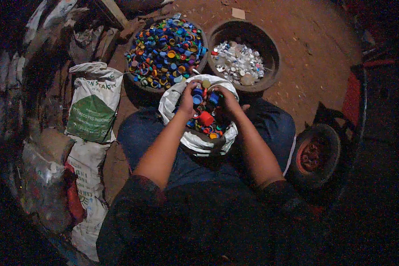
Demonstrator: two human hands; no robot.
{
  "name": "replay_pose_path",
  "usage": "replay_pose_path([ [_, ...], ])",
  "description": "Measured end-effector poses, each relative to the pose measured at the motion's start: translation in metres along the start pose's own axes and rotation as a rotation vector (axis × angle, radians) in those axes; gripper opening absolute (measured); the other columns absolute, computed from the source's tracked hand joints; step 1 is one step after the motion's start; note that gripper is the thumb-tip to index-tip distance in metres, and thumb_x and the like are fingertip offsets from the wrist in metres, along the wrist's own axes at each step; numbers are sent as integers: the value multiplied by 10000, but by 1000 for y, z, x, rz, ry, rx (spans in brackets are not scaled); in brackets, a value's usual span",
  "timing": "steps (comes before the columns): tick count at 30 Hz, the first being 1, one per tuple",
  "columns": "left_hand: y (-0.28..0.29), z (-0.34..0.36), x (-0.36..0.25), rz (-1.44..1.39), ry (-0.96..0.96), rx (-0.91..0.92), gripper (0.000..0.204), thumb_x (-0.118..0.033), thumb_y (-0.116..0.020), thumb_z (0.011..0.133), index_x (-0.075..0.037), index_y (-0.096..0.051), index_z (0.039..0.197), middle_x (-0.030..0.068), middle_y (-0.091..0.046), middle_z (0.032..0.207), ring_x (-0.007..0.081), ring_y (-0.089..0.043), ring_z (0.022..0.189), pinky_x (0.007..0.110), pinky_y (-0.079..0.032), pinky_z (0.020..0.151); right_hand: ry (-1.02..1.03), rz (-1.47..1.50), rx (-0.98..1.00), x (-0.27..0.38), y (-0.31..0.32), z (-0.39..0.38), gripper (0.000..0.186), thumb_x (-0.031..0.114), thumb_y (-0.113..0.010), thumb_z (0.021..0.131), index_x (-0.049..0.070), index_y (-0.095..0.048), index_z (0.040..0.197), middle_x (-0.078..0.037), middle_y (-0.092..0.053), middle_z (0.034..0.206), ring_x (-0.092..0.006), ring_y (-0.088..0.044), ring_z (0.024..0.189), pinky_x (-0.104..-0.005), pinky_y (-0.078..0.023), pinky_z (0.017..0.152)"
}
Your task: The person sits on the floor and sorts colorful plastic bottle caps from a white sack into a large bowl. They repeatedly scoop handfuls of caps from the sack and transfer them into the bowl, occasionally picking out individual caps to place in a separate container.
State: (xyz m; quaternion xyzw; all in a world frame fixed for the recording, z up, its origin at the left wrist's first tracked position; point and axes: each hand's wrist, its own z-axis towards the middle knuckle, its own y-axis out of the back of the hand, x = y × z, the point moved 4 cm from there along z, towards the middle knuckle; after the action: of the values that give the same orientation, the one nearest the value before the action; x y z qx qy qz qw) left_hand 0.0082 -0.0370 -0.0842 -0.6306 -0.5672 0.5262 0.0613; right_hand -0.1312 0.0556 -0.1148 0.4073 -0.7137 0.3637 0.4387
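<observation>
A white sack [167, 105] stands between my knees with its mouth spread wide. Inside it lie loose plastic bottle caps, mostly blue, red and orange, among them a larger red cap [205, 118]. My left hand [189, 96] curls around several caps at the left of the opening, a blue cap [197, 99] showing beside its fingers. Facing it, my right hand [226, 99] is cupped against more caps, with dark blue ones [214, 97] at its fingertips. The undersides of both hands and some fingers are hidden.
Beyond the sack, a round tub [129, 82] is heaped with multicoloured caps. To its right, another tub [272, 55] holds mostly white caps. Printed sacks [93, 104] line the left side. A wheel with a red hub [317, 155] is at the right, on the brown floor [314, 66].
</observation>
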Motion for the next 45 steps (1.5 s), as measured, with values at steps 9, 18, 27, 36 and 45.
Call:
replay_pose_path([
  [9, -9, -5, -9, 26, -104, -50, 215, -230, -613, 839, -122, -557, 1015, 36, -620, 871, 164, -622, 736, 308, -535, 671, -85, 86, 29, 34, -19, -17, 269, 294, -558, 885, 52, -591, 997, -57, -616, 952, -166, -581, 871, -286, -448, 810],
  [18, -10, -5, -9, 47, -50, -49, 224, -175, -623, 829, -159, -544, 1038, 17, -621, 815, 133, -604, 667, 279, -496, 500, -183, 324, 53, 30, -20, -19, 255, 304, -562, 880, 84, -588, 1006, -58, -630, 906, -189, -612, 793, -306, -485, 703],
  [27, -15, -9, -10, 60, -40, -69, 260, -172, -611, 805, -148, -524, 1049, 28, -613, 823, 136, -582, 651, 266, -491, 517, -326, 580, -33, 61, -22, -40, 354, 363, -622, 856, 94, -593, 1084, -45, -647, 933, -181, -619, 791, -327, -512, 689],
  [36, -15, -4, -9, -4, 2, -54, 229, -157, -611, 837, -171, -527, 1049, 26, -601, 798, 134, -572, 628, 297, -492, 496, -17, 659, -283, 90, 63, 6, 388, 429, -626, 869, 94, -554, 1052, -17, -566, 787, -153, -570, 653, -321, -494, 542],
  [45, -28, -14, -13, 96, 40, 23, 239, -200, -641, 784, -148, -555, 1000, 11, -611, 840, 120, -577, 675, 268, -499, 566, 10, 164, -213, 62, 42, 8, 414, 313, -637, 875, 94, -563, 1219, -36, -616, 945, -161, -602, 816, -292, -493, 635],
])
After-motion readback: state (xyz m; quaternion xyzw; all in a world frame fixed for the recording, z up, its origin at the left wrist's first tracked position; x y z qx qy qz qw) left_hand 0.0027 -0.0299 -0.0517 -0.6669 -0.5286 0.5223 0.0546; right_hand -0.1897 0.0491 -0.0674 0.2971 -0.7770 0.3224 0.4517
